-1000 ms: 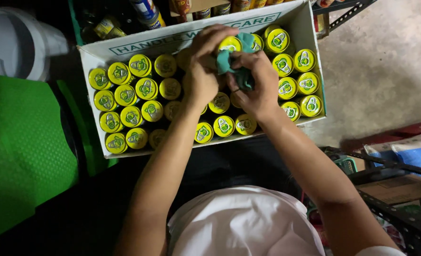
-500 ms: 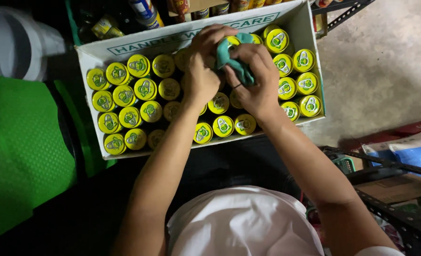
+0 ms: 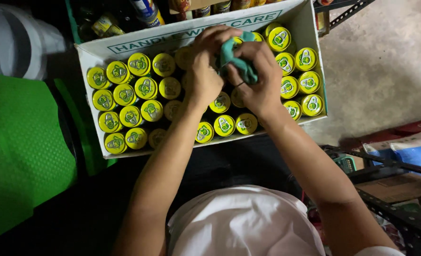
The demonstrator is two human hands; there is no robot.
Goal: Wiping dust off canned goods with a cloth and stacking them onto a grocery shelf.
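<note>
A white cardboard box holds several yellow-topped cans with pull tabs, standing upright in rows. Both of my hands hover over the middle of the box. My right hand clutches a crumpled teal cloth and presses it down between the hands. My left hand is curled around something under the cloth, most likely a can, though the object itself is hidden by my fingers.
A green textured mat lies to the left. A white container stands at the upper left. Bottles and cans line the shelf behind the box. A dark metal rack and concrete floor are on the right.
The box and hands sit slightly lower in view. The teal cloth has shifted a little between my hands, and my fingers have turned around it.
</note>
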